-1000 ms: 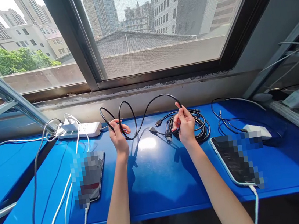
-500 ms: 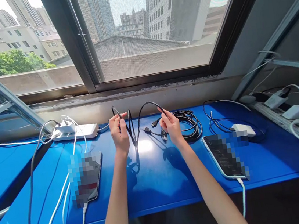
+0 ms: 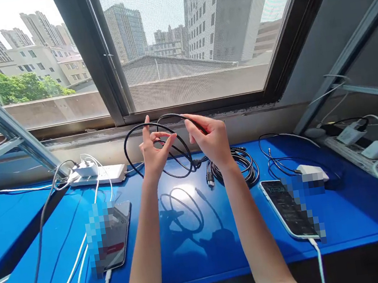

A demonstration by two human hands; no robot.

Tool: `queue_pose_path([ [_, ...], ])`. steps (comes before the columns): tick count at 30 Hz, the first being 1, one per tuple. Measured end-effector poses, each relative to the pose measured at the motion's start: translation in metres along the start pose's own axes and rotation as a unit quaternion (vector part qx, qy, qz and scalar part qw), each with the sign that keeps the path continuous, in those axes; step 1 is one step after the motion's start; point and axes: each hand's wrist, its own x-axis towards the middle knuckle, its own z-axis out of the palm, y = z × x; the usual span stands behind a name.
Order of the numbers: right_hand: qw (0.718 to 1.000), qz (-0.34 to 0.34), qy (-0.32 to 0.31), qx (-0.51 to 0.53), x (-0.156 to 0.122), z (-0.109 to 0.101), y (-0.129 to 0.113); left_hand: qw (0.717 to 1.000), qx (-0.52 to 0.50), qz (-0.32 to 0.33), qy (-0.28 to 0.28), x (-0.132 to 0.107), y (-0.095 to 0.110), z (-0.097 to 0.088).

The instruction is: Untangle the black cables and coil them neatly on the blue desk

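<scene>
A thin black cable hangs in wide overlapping loops above the blue desk. My left hand pinches it between thumb and fingers, with the index finger raised and part of the grip hidden. Higher up, my right hand holds the cable's upper stretch, its thumb and fingers closed on it. Just below and behind my right hand lies a coiled black cable, with a plug sticking out on its left side. Another dark connector is close to the loops; which cable it belongs to I cannot tell.
A smartphone lies left and another phone right, both with white cables plugged in. A white power strip stands back left. Beyond the right phone sits a white adapter. Metal shelf posts rise on both sides.
Both hands have risen slightly and come closer together. The narrow hanging folds of black cable have opened into broad round loops. My left index finger now points up.
</scene>
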Motion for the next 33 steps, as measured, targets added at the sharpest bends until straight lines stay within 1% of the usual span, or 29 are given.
queue_pose_path([
  [2, 0.997, -0.017, 0.051, -0.053, 0.006, -0.005, 0.001, 0.998, -0.025, -0.037, 0.037, 0.004, 0.008, 0.002],
  [4, 0.992, -0.023, 0.081, -0.095, 0.009, -0.010, 0.006, 0.991, -0.058, -0.074, 0.091, 0.008, 0.010, 0.003],
  [6, 0.988, -0.028, 0.090, -0.120, 0.012, -0.015, 0.013, 0.979, -0.082, -0.109, 0.153, 0.013, 0.006, 0.004],
  [8, 0.986, -0.036, 0.087, -0.140, 0.014, -0.021, 0.018, 0.967, -0.094, -0.142, 0.188, 0.019, -0.001, 0.003],
  [10, 0.979, -0.040, 0.111, -0.166, 0.017, -0.029, 0.020, 0.964, -0.095, -0.161, 0.191, 0.025, -0.009, 0.000],
  [12, 0.969, -0.037, 0.156, -0.190, 0.018, -0.038, 0.020, 0.964, -0.088, -0.168, 0.186, 0.030, -0.017, -0.006],
  [14, 0.959, -0.029, 0.192, -0.206, 0.019, -0.048, 0.019, 0.965, -0.078, -0.167, 0.187, 0.034, -0.021, -0.015],
  [16, 0.952, -0.032, 0.209, -0.223, 0.019, -0.057, 0.018, 0.966, -0.067, -0.155, 0.196, 0.035, -0.022, -0.024],
  [20, 0.924, -0.075, 0.261, -0.270, 0.018, -0.067, 0.014, 0.970, -0.055, -0.132, 0.197, 0.035, -0.019, -0.035],
  [22, 0.911, -0.106, 0.276, -0.288, 0.016, -0.069, 0.012, 0.971, -0.054, -0.127, 0.195, 0.034, -0.018, -0.036],
  [25, 0.887, -0.155, 0.310, -0.306, 0.014, -0.072, 0.011, 0.970, -0.040, -0.115, 0.212, 0.034, -0.019, -0.033],
  [28, 0.867, -0.211, 0.353, -0.282, 0.012, -0.076, 0.011, 0.967, -0.029, -0.109, 0.227, 0.033, -0.022, -0.031],
  [30, 0.859, -0.258, 0.366, -0.246, 0.010, -0.079, 0.010, 0.967, -0.032, -0.121, 0.222, 0.033, -0.022, -0.033],
  [31, 0.854, -0.268, 0.386, -0.225, 0.010, -0.081, 0.010, 0.967, -0.034, -0.132, 0.215, 0.032, -0.021, -0.034],
  [32, 0.860, -0.248, 0.397, -0.205, 0.011, -0.084, 0.011, 0.967, -0.037, -0.143, 0.207, 0.032, -0.020, -0.035],
  [33, 0.874, -0.204, 0.398, -0.188, 0.012, -0.089, 0.013, 0.967, -0.039, -0.151, 0.202, 0.032, -0.019, -0.036],
])
